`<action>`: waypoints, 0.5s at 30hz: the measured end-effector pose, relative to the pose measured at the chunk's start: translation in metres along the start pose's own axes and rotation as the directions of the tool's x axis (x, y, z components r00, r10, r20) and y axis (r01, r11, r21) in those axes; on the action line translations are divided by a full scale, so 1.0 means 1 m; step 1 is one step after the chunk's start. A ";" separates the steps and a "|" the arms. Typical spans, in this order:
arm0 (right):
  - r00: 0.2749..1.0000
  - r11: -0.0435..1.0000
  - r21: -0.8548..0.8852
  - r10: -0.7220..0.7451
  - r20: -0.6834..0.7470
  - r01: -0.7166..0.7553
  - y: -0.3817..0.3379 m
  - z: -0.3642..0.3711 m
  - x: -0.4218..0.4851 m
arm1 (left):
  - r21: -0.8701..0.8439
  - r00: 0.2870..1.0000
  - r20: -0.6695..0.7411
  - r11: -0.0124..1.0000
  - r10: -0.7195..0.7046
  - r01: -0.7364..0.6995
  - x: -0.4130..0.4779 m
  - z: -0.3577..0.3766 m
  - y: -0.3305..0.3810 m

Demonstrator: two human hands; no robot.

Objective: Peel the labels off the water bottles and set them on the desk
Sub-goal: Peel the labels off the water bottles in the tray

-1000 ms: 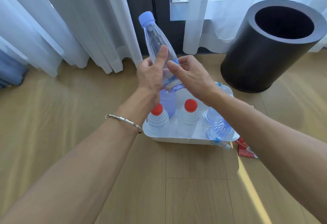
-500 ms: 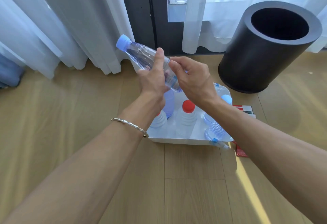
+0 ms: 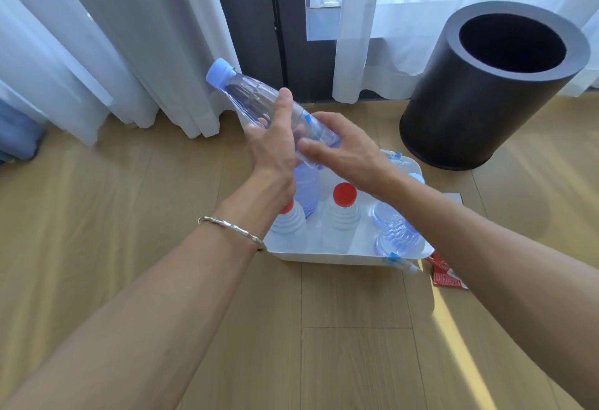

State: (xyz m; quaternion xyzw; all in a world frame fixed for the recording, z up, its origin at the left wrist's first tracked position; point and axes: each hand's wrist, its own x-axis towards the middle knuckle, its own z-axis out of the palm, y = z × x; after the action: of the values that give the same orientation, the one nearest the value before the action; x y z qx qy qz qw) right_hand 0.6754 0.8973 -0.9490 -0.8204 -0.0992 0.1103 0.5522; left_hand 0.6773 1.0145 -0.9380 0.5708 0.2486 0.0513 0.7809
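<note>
A clear water bottle (image 3: 248, 92) with a pale blue cap is held tilted, cap up and to the left, above a white tray (image 3: 327, 257). My left hand (image 3: 270, 144) grips the bottle's middle, thumb on top. My right hand (image 3: 340, 147) is on the lower end, fingers over the blue label (image 3: 324, 136). In the tray stand two red-capped bottles (image 3: 343, 212), one (image 3: 288, 221) partly behind my left wrist, and a blue-tinted bottle (image 3: 306, 189). Clear bottles (image 3: 397, 238) lie at the tray's right side.
A black cylindrical bin (image 3: 486, 85) stands at the right rear on the wooden floor. A red peeled label (image 3: 445, 275) lies on the floor right of the tray. White curtains (image 3: 113, 53) and a dark window frame run along the back.
The bottle went from nearly upright to tilted with its cap to the left. My right hand has slid along its lower end over the label. The left grip has stayed.
</note>
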 end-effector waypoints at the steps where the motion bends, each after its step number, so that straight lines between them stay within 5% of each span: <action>1: 1.000 0.999 -0.036 -0.016 0.026 0.017 0.003 0.002 0.000 | -0.010 1.000 -0.002 1.000 -0.001 0.001 0.000 0.000 0.000; 15: 0.979 0.983 0.141 -0.093 -0.183 0.119 0.005 0.011 0.004 | -0.010 0.999 0.031 1.000 -0.018 0.018 -0.002 0.002 0.000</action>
State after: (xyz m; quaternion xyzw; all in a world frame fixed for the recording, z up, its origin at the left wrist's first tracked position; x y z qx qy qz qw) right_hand 0.6762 0.9058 -0.9579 -0.7763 -0.0851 0.0149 0.6245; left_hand 0.6765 1.0123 -0.9373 0.5651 0.2413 0.0368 0.7881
